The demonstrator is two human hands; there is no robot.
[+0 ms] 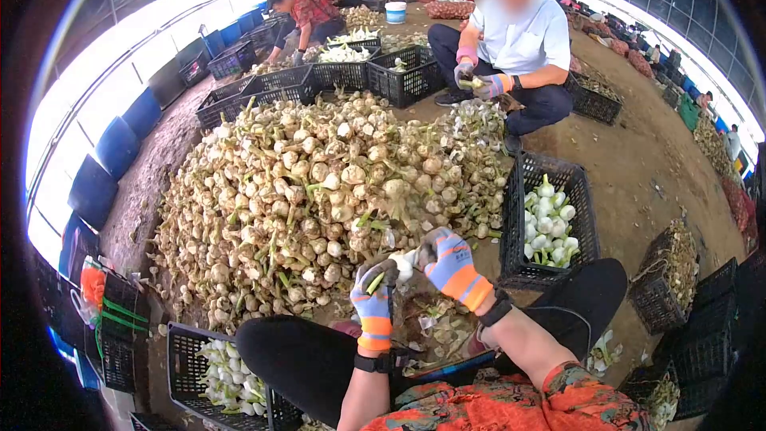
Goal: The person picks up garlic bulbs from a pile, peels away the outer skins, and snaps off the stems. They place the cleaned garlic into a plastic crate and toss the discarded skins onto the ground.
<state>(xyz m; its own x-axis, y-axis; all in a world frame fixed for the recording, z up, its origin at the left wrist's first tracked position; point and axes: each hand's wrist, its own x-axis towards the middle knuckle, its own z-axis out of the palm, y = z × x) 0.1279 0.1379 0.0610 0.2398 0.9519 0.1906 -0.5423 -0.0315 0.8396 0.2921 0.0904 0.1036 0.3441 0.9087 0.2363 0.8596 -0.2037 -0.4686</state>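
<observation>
My left hand (pixel 373 295), in a grey, blue and orange work glove, is closed around the green stem of a garlic bulb (pixel 404 264). The white bulb points right, toward my right hand (pixel 453 263), gloved the same way. Its curled fingers press on the bulb's right side; whether they also hold a tool is hidden. Just beyond both hands rises a large heap of unpeeled garlic (pixel 319 191), brownish, some with green stems. Peeled skins (pixel 439 323) lie on the ground below my hands, between my legs.
Black crates of cleaned white garlic stand right (pixel 550 271) and lower left (pixel 187 375) of my legs. Across the heap a co-worker (pixel 515 40) squats, holding garlic. More crates (pixel 407 76) line the heap's far side. Blue barrels (pixel 116 148) stand along the left wall.
</observation>
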